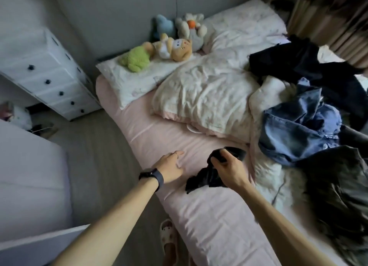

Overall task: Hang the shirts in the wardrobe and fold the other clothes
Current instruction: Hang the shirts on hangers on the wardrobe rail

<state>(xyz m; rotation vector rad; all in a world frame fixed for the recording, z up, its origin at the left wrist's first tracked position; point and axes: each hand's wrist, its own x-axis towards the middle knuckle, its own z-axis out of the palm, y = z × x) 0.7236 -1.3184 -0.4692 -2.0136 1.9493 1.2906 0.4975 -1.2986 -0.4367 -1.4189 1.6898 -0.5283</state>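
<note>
1. I am gripping a small black garment (207,176) in my right hand (229,166), with my fingers curled round a bunched part of it near its top.
2. The rest of that garment is hanging down from my fist and trailing onto the pink sheet (199,216) near the bed's edge, between my two hands.
3. I am holding my left hand (171,166) out flat and low over the sheet just beside the garment, fingers straight and loosely spread, gripping nothing. I cannot tell whether my palm is touching the sheet.
4. I am wearing a dark watch (153,177) on my left wrist and a thin ring (176,154) on one finger of that hand.
5. The other clothes are lying heaped on the right side of the bed: blue denim pieces (298,132) in the middle, dark clothes (298,62) behind them near the curtain (328,16), and a dark grey garment (338,186) nearest me.
6. A crumpled pale duvet (203,92) is lying across the middle of the bed, beyond my hands.
7. Plush toys (175,46) are lying on a pillow (129,82) at the head of the bed.
8. A white chest of drawers (43,74) is standing on the floor to the left of the bed.
9. I am standing at the bedside in a patterned slipper (168,236).
</note>
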